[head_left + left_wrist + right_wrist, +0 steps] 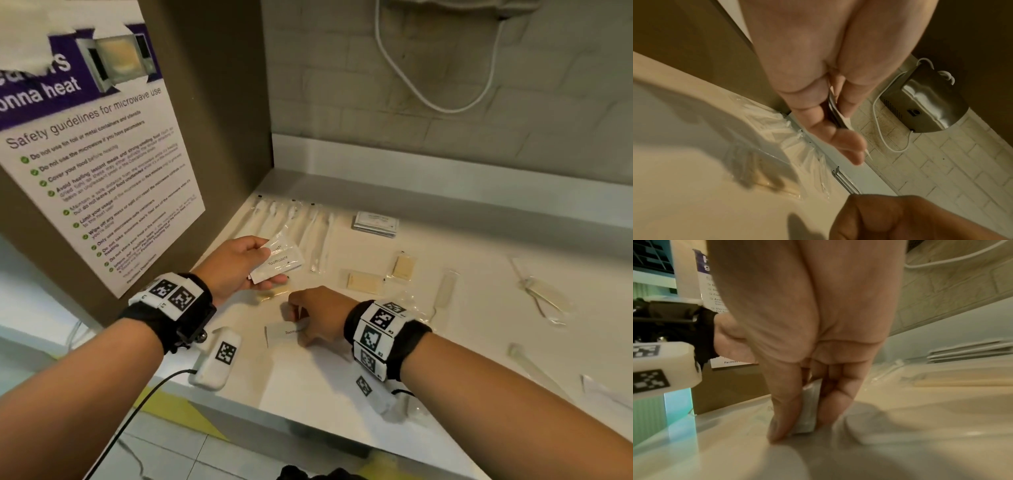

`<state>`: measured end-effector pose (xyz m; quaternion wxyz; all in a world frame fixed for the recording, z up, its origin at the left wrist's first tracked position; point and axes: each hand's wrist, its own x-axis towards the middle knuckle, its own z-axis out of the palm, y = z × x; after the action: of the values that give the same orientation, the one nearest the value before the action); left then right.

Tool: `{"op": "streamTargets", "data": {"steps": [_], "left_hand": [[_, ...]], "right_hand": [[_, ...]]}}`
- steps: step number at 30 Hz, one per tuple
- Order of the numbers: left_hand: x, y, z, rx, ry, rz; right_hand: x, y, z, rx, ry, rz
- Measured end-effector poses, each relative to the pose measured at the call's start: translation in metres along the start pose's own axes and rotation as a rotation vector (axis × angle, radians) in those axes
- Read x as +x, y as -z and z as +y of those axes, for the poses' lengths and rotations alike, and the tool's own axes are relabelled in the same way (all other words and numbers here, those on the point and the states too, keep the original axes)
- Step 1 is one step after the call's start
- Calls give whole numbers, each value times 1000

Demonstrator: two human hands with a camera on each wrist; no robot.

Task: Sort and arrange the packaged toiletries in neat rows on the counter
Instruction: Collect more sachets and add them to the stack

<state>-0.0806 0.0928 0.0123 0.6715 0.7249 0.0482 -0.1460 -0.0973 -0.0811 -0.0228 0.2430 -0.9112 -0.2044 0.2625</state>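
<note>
My left hand point(270, 262) hovers over the white counter point(445, 359) and grips a small fan of white toothpaste sachets point(286, 260) between thumb and fingers. The left wrist view shows those sachets point(835, 112) edge-on in the left hand point(838, 123). My right hand point(301, 322) is down on the counter just below. It pinches the right end of another toothpaste sachet point(282, 334) lying flat. In the right wrist view, thumb and fingers of the right hand point(807, 423) squeeze the sachet point(807, 410). A row of wrapped toothbrushes point(294, 219) lies at the back left.
A stack of square packets point(375, 224) sits behind two beige wrapped bars point(364, 282). Loose wrapped items point(544, 298) lie scattered to the right. A brown panel with a poster point(102, 154) walls the left side. A white tagged box point(215, 359) sits at the counter's front edge.
</note>
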Motion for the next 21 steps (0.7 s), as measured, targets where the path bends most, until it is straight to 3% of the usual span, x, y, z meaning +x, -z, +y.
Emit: {"op": "streamTargets", "data": {"steps": [3,9,13,21], "left_hand": [[2,-7,-1,10,-6,-17],[4,-18,-1,46,-35,-31],[3,-17,-4,63,-51,-29],[-2,-30,0,114,-128,-18]], "right_hand": [[-9,0,1,80,18,8],[-18,-5,2,-63,55,71],[-31,19,15,-98,52,119],[-40,72,17,121,-14,351]]}}
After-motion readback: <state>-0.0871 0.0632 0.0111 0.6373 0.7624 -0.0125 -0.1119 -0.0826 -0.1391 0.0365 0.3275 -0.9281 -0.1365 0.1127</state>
